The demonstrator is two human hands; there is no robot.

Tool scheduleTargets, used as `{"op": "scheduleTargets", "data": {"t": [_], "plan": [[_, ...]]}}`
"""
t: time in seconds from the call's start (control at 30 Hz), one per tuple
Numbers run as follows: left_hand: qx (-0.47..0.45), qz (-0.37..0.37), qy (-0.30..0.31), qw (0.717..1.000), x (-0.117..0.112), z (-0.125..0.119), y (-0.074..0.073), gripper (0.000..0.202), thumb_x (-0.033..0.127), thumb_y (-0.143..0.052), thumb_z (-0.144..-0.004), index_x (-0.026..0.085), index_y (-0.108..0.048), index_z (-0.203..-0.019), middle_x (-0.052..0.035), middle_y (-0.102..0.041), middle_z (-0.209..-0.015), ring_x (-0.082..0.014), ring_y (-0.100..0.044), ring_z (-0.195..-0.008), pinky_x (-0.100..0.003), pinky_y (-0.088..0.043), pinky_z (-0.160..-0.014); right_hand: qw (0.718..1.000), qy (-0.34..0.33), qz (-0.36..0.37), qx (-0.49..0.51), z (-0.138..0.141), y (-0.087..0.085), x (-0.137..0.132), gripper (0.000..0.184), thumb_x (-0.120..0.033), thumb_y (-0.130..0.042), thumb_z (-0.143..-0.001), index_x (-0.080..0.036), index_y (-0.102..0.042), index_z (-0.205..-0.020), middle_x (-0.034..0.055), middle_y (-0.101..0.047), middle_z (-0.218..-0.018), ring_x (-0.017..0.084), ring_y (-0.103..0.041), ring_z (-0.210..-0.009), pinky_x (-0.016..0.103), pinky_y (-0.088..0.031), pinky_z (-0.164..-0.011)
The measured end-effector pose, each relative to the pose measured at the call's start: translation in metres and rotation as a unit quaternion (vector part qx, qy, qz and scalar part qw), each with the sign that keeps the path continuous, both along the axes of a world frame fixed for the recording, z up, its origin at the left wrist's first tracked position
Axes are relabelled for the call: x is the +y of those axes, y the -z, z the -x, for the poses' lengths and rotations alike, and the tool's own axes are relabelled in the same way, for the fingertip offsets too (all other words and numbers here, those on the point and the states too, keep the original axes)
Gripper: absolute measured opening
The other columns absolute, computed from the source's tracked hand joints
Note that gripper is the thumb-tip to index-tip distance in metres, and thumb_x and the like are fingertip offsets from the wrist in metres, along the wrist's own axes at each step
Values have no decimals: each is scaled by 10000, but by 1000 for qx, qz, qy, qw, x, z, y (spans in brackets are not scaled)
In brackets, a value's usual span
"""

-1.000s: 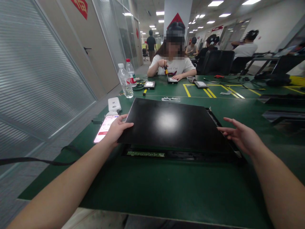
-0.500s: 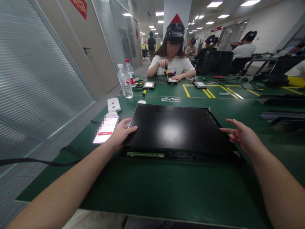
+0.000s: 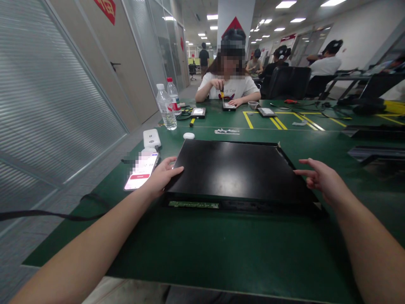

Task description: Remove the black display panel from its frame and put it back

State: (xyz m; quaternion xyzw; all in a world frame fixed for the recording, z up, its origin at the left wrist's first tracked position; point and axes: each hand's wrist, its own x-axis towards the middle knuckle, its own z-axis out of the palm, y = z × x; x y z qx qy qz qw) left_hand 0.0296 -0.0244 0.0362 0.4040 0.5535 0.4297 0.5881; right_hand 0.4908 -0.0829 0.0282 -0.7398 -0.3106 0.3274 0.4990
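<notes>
Smooth, rectangular black panel (image 3: 234, 169), lower than one second earlier, baring a rounded white case (image 3: 189, 136); left hand (image 3: 163, 175), grip holding panel edge; right hand (image 3: 325, 181), grip loosely wide, opposite.

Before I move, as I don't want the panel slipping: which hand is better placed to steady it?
Left, probably. The left hand holds the panel by its edge, thumb over the top; the right hand only extends fingertips toward the opposite edge, contact unclear.

Black panel (image 3: 234, 169), softly shiny, lying over black frame (image 3: 272, 207), green circuit strip (image 3: 193, 204) exposed
</notes>
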Motion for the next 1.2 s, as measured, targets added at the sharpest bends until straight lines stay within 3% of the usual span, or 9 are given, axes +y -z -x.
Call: {"op": "scheduleTargets", "data": {"t": [0.13, 0.3, 0.53, 0.67, 1.0, 1.2], "plan": [[-3, 14, 3, 1000, 1, 2, -2, 517, 111, -809, -828, 233, -629, -1296, -51, -843, -961, -227, -813, -709, -289, -646, -609, 1000, 1, 7, 9, 5, -6, -2, 326, -469, -592, -920, -224, -682, -1116, 111, -767, -838, 112, -423, -484, 237, -353, -452], [-17, 16, 9, 1000, 6, 7, 0, 667, 82, -806, -753, 223, -648, -1384, -81, -848, -1024, -284, -840, -850, -296, -640, -625, 1000, -2, 0, 4, 3, -4, -3, 297, -461, -604, -936, -227, -695, -1096, 100, -771, -853, 111, -429, -488, 250, -381, -462], [-71, 1, 28, 997, 8, 7, 5, 752, 15, -789, -752, 170, -626, -1470, -94, -864, -1051, -266, -846, -847, -318, -675, -708, 1000, -21, -12, 3, -1, 0, -2, 347, -510, -646, -916, -226, -713, -1103, 97, -774, -854, 109, -433, -487, 247, -388, -447], [-87, -6, 26, 996, 6, 5, 4, 817, -14, -784, -748, 179, -597, -1520, -89, -872, -1045, -272, -852, -870, -314, -683, -709, 1000, -17, -7, -1, 5, -4, -4, 297, -434, -627, -919, -212, -707, -1099, 102, -774, -855, 102, -431, -480, 233, -374, -440], [-73, 1, 43, 996, 5, 7, 2, 649, -4, -780, -790, 172, -702, -1411, -107, -873, -1129, -263, -860, -895, -290, -682, -705, 1000, -18, -17, -10, 6, -3, -4, 229, -411, -668, -875, -222, -715, -994, 95, -749, -811, 124, -473, -524, 237, -358, -442], [-80, -6, 42, 996, 6, 6, 5, 758, -13, -812, -752, 176, -674, -1473, -131, -865, -1177, -289, -861, -952, -309, -695, -738, 999, -27, -17, -24, 4, -2, -4, 236, -439, -673, -884, -231, -720, -987, 99, -768, -848, 125, -464, -524, 247, -362, -444]]}}
